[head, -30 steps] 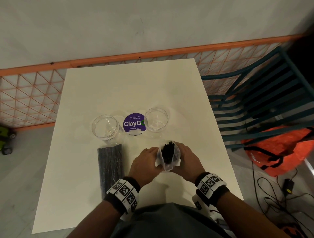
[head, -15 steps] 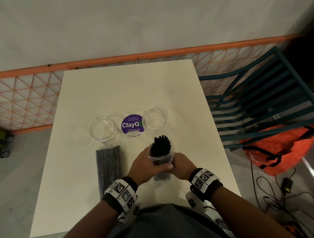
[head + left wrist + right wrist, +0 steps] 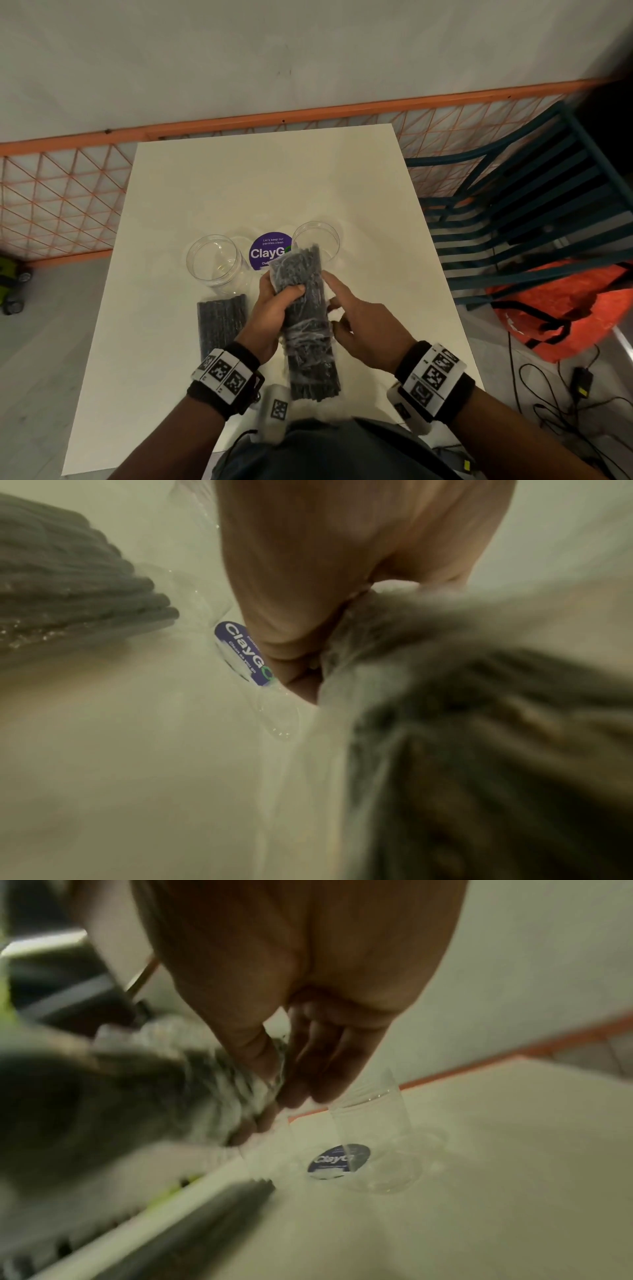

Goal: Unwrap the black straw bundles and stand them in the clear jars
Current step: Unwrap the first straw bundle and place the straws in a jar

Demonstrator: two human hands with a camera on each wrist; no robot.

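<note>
Table (image 3: 205, 192): white, rectangular; carries every item listed here. Landmark for placement: the purple round sticker (image 3: 270, 251) at the table's middle.

Second straw bundle (image 3: 222, 325): black, wrapper on, lying flat on the table, nearer the person than the sticker and to its left. Untouched.

Held straw bundle (image 3: 305, 322): black, lifted above the table just on the near side of the sticker, its far end overlapping the sticker's edge in the head view. Half a second ago it stood nearly upright between the hands; it now tilts long-ways away from the person, with clear wrap bunched around its middle. Judgement: the wrapper is loosened and sliding, not yet off.

Left jar (image 3: 215, 258): clear, upright, just left of the sticker. No straws inside.

Right jar (image 3: 317, 240): clear, upright, just right of the sticker, partly behind the bundle's far end. No straws inside.

Left hand (image 3: 274, 308): fingers curled round the bundle's far half, thumb across the top.

Right hand (image 3: 363, 322): fingertips pinch the bunched wrap at the bundle's side.

Remaining, by judgement: strip this wrap, stand the straws, repeat.
</note>
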